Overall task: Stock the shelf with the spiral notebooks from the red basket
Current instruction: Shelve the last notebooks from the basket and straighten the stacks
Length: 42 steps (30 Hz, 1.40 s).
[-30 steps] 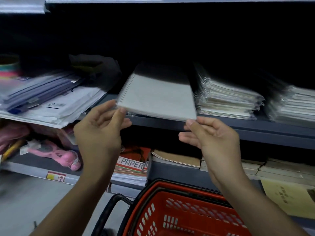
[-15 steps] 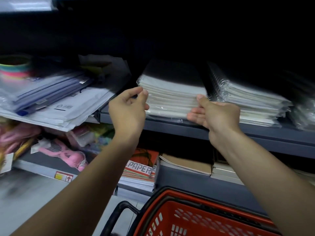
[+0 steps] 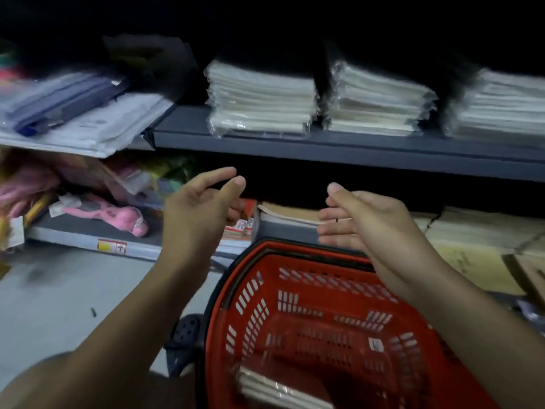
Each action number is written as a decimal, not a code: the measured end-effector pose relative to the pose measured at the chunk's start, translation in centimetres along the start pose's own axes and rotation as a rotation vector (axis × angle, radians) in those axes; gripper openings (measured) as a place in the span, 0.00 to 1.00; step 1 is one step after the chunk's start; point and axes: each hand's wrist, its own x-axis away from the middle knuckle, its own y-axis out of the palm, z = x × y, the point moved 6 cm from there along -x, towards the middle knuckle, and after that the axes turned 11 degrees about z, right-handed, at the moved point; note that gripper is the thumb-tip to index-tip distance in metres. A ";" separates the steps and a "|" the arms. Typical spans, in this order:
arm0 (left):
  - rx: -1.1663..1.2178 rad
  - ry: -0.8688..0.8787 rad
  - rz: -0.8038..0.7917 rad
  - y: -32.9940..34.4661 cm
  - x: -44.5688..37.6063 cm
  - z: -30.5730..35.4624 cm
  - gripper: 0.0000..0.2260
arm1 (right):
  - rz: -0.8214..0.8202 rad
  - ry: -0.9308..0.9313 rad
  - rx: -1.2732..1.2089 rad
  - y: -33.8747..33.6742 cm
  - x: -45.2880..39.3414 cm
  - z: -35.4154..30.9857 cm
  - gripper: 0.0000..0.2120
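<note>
Our left hand [image 3: 203, 199] and right hand [image 3: 365, 219] grip nothing, fingers loose. Three notebook stacks [image 3: 261, 101] line the shelf [image 3: 354, 146] edge. Red basket [image 3: 295, 261] below holds a few notebooks [image 3: 277, 391].

Both hands let go — the notebook stack [image 3: 261, 98] now sits alone on the shelf [image 3: 354, 146]. Left hand [image 3: 197, 211] and right hand [image 3: 368, 219] dropped back, empty, above the red basket [image 3: 309, 278].

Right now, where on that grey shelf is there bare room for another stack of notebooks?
Bare room shows on the grey shelf left of the leftmost notebook stack, bordered by the overhanging plastic sleeves. Rightward it is crowded: the middle stack and right stack sit nearly side by side, with only a narrow front lip. Both hands are empty.
</note>
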 end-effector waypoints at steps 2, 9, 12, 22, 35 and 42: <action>-0.028 -0.132 -0.076 0.0 2.6 -2.8 0.04 | -0.041 0.029 0.124 -2.0 2.1 3.1 0.14; -0.501 -0.607 -0.424 0.8 8.8 -16.1 0.12 | -0.223 0.368 0.591 -5.9 6.3 17.3 0.10; -0.926 -0.393 -0.618 1.1 10.0 -19.9 0.11 | -0.338 0.348 0.739 -4.3 6.9 19.9 0.16; -1.374 -0.298 -1.010 -0.2 11.5 -24.8 0.12 | -0.333 0.628 0.826 -6.1 6.1 28.3 0.25; -0.892 -0.595 -0.493 0.2 11.3 -22.3 0.12 | 0.031 0.650 0.560 -8.2 7.0 26.9 0.08; -0.333 -0.867 -0.290 -2.9 13.0 -16.5 0.09 | 0.125 0.665 -0.004 -9.0 9.3 22.5 0.12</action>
